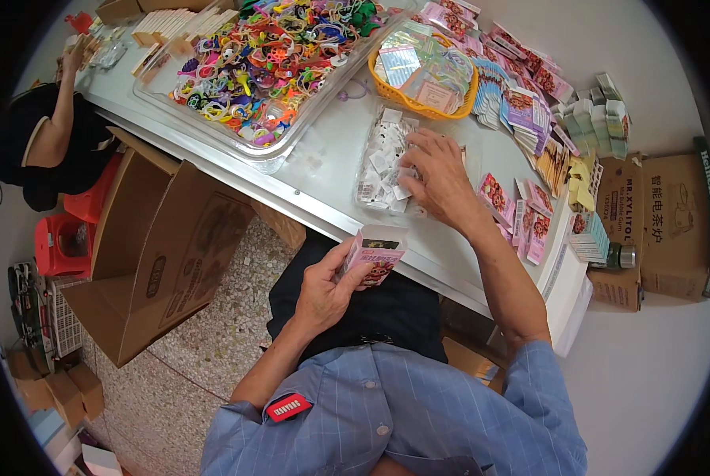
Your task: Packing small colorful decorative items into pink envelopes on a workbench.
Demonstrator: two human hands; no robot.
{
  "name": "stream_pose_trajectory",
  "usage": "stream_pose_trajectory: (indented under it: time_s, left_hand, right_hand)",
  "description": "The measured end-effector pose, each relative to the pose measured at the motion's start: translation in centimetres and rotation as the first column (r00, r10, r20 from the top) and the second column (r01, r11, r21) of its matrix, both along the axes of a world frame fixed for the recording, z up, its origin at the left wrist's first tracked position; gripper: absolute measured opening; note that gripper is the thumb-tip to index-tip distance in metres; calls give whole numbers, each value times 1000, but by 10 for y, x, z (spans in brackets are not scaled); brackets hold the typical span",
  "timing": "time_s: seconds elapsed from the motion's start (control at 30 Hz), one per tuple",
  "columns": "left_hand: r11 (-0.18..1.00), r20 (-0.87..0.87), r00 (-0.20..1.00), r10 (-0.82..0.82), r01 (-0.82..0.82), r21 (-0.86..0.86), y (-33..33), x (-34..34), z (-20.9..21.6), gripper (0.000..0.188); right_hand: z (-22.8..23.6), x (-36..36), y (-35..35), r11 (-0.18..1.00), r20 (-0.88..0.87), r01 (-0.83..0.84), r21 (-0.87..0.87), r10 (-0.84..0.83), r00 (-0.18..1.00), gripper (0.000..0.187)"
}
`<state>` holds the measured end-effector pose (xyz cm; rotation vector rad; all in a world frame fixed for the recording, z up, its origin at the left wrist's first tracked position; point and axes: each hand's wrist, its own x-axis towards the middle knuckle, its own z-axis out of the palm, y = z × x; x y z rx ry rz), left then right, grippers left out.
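Observation:
My left hand (323, 292) is closed around a small pink printed carton (373, 255). The carton is held in front of the table's near edge, its upper end open and dark inside. Over a clear plastic tray (371, 205) my right hand (442, 178) reaches with fingers apart and slightly bent. Below its fingertips lie many small white packets (382, 159). Whether the fingertips touch a packet is hard to make out, and the hand hides part of the tray.
A large clear bin (267, 151) holds colourful trinkets. Behind the tray is a yellow basket (471, 99) of plastic-wrapped pieces. Flat pink cartons (496, 198) lie to the right. An open cardboard box (172, 246) stands left of my legs. Another person's arm (63, 111) shows at far left.

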<state>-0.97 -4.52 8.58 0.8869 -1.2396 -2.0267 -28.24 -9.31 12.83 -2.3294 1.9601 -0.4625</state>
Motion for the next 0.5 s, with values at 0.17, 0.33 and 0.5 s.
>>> stream_pose_trajectory:
  time_s: [0.17,0.33,0.5]
  left_hand:
    - [1000,-23,1000,7,-7,3,-3,-3,2,48]
    - [999,-88,996,32,-29,38,-7,-7,7,48]
    - [999,-96,994,47,-46,15,-8,-13,10,48]
  right_hand:
    - [11,-9,5,999,250,39,17,-42,967,14]
    - [44,-8,20,969,707,134,207,-242,664,8]
    - [64,14,45,976,848,-12,218,-183,497,7]
